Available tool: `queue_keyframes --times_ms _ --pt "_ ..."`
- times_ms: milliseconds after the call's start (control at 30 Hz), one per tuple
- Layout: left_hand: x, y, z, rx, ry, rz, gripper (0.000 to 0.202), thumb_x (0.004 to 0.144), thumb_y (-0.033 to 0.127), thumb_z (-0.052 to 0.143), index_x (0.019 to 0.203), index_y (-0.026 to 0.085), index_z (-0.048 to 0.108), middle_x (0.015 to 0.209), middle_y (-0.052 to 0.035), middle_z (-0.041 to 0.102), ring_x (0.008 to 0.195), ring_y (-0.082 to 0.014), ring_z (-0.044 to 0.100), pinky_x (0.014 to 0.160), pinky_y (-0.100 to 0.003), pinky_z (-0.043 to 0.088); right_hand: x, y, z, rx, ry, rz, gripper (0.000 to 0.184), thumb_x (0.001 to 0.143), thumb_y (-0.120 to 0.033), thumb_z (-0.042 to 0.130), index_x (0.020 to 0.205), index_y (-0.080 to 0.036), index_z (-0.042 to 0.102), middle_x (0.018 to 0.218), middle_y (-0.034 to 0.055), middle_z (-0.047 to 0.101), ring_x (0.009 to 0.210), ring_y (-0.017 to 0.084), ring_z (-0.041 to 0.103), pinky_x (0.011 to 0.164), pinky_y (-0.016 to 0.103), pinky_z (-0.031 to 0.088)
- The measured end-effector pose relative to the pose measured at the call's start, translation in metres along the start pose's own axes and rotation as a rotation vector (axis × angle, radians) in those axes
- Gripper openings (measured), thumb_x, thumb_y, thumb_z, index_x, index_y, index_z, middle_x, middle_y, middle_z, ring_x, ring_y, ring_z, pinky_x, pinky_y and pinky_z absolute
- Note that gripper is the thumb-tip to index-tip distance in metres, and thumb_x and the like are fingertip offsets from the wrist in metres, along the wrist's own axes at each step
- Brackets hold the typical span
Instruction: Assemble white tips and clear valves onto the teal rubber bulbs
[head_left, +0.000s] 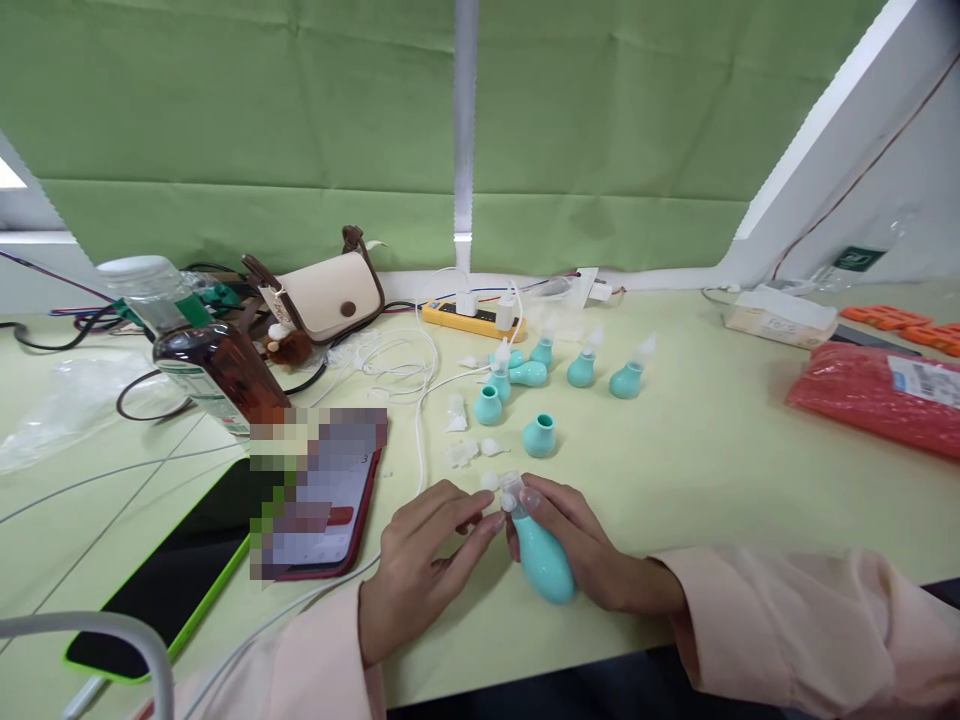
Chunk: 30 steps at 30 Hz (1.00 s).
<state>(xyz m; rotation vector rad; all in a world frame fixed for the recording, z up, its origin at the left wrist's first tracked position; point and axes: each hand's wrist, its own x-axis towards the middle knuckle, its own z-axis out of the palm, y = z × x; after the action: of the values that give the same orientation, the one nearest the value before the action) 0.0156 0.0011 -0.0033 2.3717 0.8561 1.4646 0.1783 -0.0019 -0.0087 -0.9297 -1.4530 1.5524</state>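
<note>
near the table's front edge, a teal bulb (541, 558) is gripped in the right hand (581, 550).
its clear tip (510, 489) is pinched by the left hand (420, 560); four finished bulbs (581, 370) stand behind, two open bulbs (538, 435) and loose tips (461, 452) are left.

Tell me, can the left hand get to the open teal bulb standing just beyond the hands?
Probably yes. The left hand is pinching at the clear tip of the held bulb, and only small clear caps lie on the table before the open bulb.
</note>
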Motion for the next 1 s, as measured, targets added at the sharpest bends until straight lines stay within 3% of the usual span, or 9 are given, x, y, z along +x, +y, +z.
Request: queue_keyframes --times_ms 300,400,500,667,767,867,1000 --pt "-0.002 0.000 0.002 0.015 -0.008 0.047 0.015 0.073 0.004 0.055 0.082 0.014 0.060 0.067 -0.0050 0.058 0.060 -0.0126 0.054 0.052 -0.024 0.046 -0.002 -0.001 0.002 -0.191 0.036 0.019 0.033 0.084 -0.046 0.034 0.068 -0.017 0.040 0.060 -0.0024 0.042 0.056 0.009 0.039 0.054 0.022 0.035" --pt "0.000 0.000 0.002 -0.094 -0.030 -0.029 0.013 0.072 0.004 0.055 0.078 0.013 0.062 0.065 -0.0050 0.059 0.060 -0.0123 0.055 0.053 -0.023 0.046 -0.001 -0.004 0.000 -0.198 -0.008 0.003 0.033 0.085 -0.045 0.034 0.068 -0.017 0.040 0.061 -0.0023 0.042 0.056 0.009 0.038 0.054 0.022 0.034" --pt "0.004 0.002 0.001 -0.227 -0.044 -0.218 0.006 0.071 0.009 0.056 0.070 0.013 0.061 0.061 -0.0035 0.059 0.056 -0.0119 0.054 0.052 -0.023 0.045 0.001 -0.004 -0.002 -0.090 -0.041 0.002 0.032 0.084 -0.045 0.036 0.068 -0.017 0.041 0.059 -0.0023 0.043 0.055 0.009 0.039 0.052 0.022 0.034" --pt "0.015 -0.001 -0.001 -0.616 -0.093 -0.813 0.011 0.069 0.019 0.059 0.061 0.012 0.059 0.051 0.0001 0.055 0.047 -0.0090 0.051 0.046 -0.020 0.044 0.006 -0.001 -0.005 0.060 -0.025 0.016 0.034 0.082 -0.047 0.039 0.070 -0.016 0.045 0.057 -0.0006 0.049 0.049 0.009 0.043 0.046 0.022 0.035" --pt "0.019 -0.009 -0.004 -0.773 -0.063 -0.959 0.014 0.069 0.022 0.058 0.060 0.011 0.058 0.052 0.0013 0.052 0.045 -0.0073 0.049 0.046 -0.019 0.043 0.010 0.002 -0.007 0.122 0.048 -0.009 0.033 0.080 -0.047 0.041 0.070 -0.015 0.045 0.057 -0.0005 0.049 0.050 0.010 0.045 0.047 0.023 0.036" --pt "0.019 -0.016 -0.006 -0.520 -0.038 -0.821 0.012 0.070 0.023 0.058 0.064 0.012 0.060 0.054 -0.0002 0.055 0.048 -0.0094 0.052 0.048 -0.021 0.045 0.011 0.002 -0.008 0.106 0.065 -0.028 0.032 0.082 -0.045 0.040 0.071 -0.015 0.046 0.056 -0.0002 0.049 0.050 0.010 0.045 0.049 0.024 0.037" --pt "0.012 -0.023 -0.002 0.089 -0.096 -0.292 0.013 0.073 0.018 0.053 0.067 0.013 0.064 0.060 -0.0048 0.062 0.056 -0.0148 0.057 0.054 -0.027 0.047 0.010 0.001 -0.008 0.076 0.022 -0.032 0.029 0.083 -0.043 0.040 0.074 -0.015 0.046 0.059 -0.0004 0.050 0.053 0.009 0.044 0.050 0.023 0.036"
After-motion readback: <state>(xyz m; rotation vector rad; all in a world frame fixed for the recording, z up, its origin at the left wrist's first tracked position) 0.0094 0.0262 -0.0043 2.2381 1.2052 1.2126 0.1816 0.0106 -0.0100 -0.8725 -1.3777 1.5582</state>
